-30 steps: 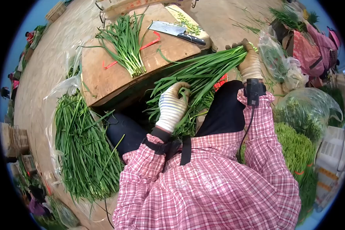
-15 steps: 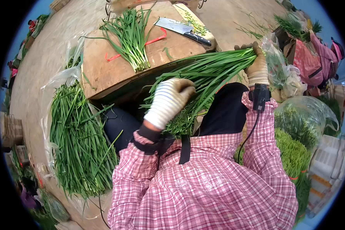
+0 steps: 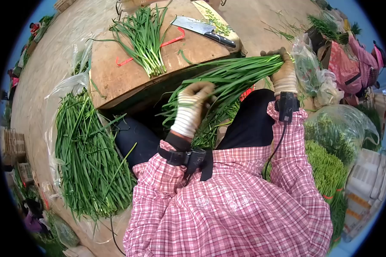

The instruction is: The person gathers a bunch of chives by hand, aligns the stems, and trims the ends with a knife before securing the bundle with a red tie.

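Note:
My right hand, in a soiled glove, is wrapped round the pale stem end of a bunch of long green leaves. The leaves stretch leftward above my lap. Near their loose tips is my gloved left hand, fingers curled and slightly blurred; whether it pinches a leaf cannot be made out. Another leafy bunch lies on the wooden board over a red tie. To its right rests a cleaver with a black handle.
A large heap of green leaves lies on plastic at my left. At my right are tied green bundles, a clear plastic bag and a pink sack. Chopped bits lie on a pale strip beyond the cleaver.
My left hand has turned, its wrist shifting right and its fingers moving slightly left and up. My right hand still holds the bunch, nearly in place. Red strips now show below the leaves.

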A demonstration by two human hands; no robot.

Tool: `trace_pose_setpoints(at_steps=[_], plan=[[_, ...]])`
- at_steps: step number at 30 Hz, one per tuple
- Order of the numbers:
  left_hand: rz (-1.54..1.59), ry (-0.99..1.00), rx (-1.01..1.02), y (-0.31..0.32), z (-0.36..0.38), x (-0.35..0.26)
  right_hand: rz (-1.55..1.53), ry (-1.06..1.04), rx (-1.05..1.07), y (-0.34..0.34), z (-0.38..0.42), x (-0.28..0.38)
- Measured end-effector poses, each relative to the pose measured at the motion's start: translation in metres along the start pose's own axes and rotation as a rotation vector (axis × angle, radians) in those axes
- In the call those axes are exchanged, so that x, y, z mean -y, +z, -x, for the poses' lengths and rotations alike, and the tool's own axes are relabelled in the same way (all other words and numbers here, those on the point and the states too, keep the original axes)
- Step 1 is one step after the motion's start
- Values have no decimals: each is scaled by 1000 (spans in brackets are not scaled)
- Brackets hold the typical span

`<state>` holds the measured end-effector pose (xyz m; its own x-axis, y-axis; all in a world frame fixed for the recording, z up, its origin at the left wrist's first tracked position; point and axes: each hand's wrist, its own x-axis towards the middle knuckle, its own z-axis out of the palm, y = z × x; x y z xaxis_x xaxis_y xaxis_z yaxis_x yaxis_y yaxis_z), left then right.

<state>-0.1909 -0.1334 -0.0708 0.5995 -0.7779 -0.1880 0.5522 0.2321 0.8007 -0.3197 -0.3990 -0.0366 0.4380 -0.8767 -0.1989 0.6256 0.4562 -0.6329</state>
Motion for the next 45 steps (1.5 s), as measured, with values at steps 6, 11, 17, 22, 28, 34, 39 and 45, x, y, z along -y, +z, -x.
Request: trace_pose_setpoints(at_steps=[6,11,17,22,28,34,39,45], plan=[[-26,-253,24,-18,7,-24,-52,1,-23,-11,-14,5],[-669,-322,537,-9,40,-24,-46,-20,-42,-7,-17,10],[-702,-379,344,-37,52,-5,-37,-39,-82,-12,-19,14],[-89,-337,-128,-71,52,9,8,-70,-95,-26,-29,29],[-995,520,-309,-49,47,-25,37,-67,-95,-19,-24,46],[-1184,179,-231,-46,-11,1,-22,-28,22,-22,-27,42],[-164,-67,-208,-62,-8,16,71,-51,-26,-23,-22,42],[-536,-5,-305,-102,6,-3,239,21,110,-50,-43,85]])
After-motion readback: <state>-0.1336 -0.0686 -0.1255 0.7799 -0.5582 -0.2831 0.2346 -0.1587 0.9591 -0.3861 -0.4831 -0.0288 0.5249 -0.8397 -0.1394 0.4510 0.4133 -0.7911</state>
